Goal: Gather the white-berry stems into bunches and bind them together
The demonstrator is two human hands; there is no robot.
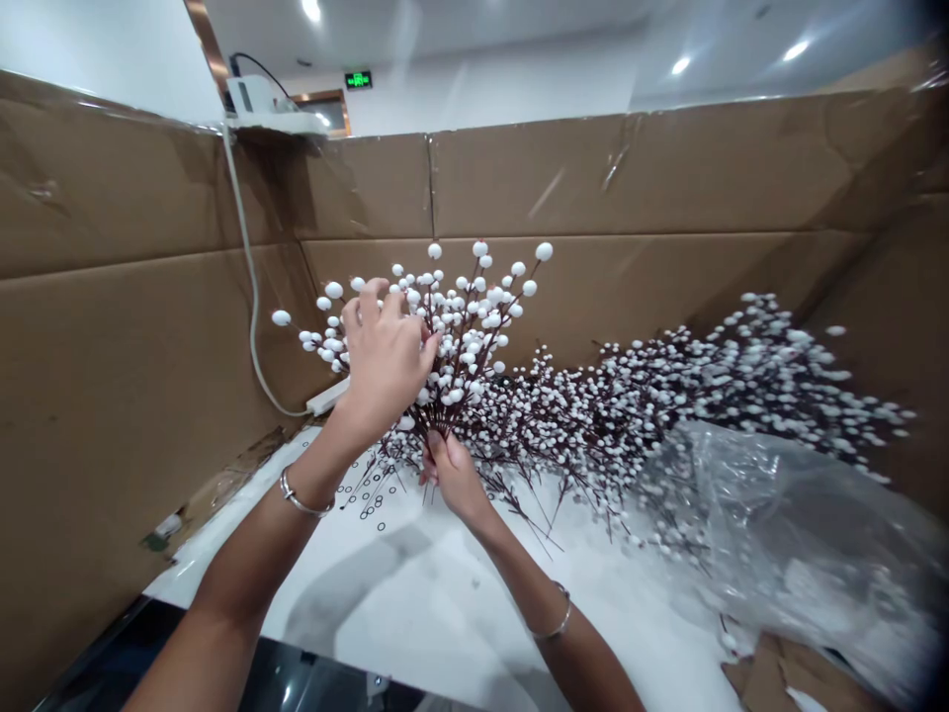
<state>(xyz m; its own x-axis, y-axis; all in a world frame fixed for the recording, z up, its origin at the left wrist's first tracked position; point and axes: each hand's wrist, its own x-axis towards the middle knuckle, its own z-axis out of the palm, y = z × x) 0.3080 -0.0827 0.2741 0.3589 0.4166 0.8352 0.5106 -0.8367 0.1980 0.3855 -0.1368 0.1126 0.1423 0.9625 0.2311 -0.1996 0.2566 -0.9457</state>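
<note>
I have my right hand (458, 483) closed round one gathered berry bunch (474, 331), my left hand (387, 358) half-curled at its berries, hold unclear; many sprays (630, 396) lie loose right of the bunch.

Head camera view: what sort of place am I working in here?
Probably a workshop or packing room indoors, with a makeshift work corner. Tall cardboard panels wall it in, a heap of white-berried stems lies inside, and a lit green sign shows beyond.

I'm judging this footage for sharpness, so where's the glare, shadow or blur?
Head view: ceiling lights glare; the plastic bag shines; soft shadows cross the white sheet; edges look warped, the right corners dark and blurred.
</note>
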